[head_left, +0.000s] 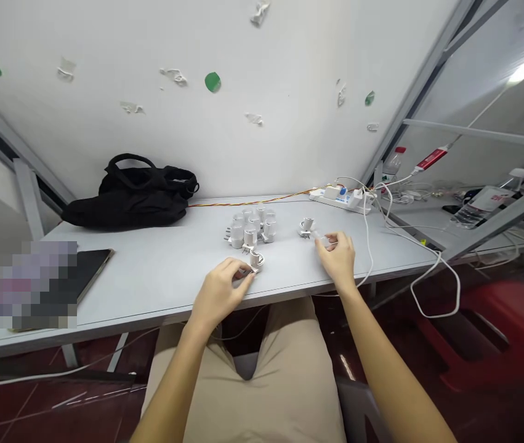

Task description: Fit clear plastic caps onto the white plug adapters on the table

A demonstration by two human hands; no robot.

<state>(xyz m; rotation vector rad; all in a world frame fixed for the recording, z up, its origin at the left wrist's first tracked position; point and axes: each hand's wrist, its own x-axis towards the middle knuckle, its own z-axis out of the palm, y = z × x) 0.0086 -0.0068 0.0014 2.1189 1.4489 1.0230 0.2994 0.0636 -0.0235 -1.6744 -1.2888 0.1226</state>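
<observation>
Near the table's front edge, my left hand (225, 286) pinches a small white plug piece (257, 260) between thumb and fingertips. Just behind it stands a cluster of several white and clear plug pieces (250, 227), some with prongs pointing left. Over on the right, my right hand (338, 255) has its thumb and fingers closed round a clear, see-through piece (321, 239). A separate white plug piece (306, 226) rests on the table just left of and behind that clear piece.
On the white table (151, 264) lie a black bag (137, 194) at the back left and a dark tablet (74, 277) at the left. A power strip (342, 198) with white cables is at the back right. A red stool (497, 332) stands at the right.
</observation>
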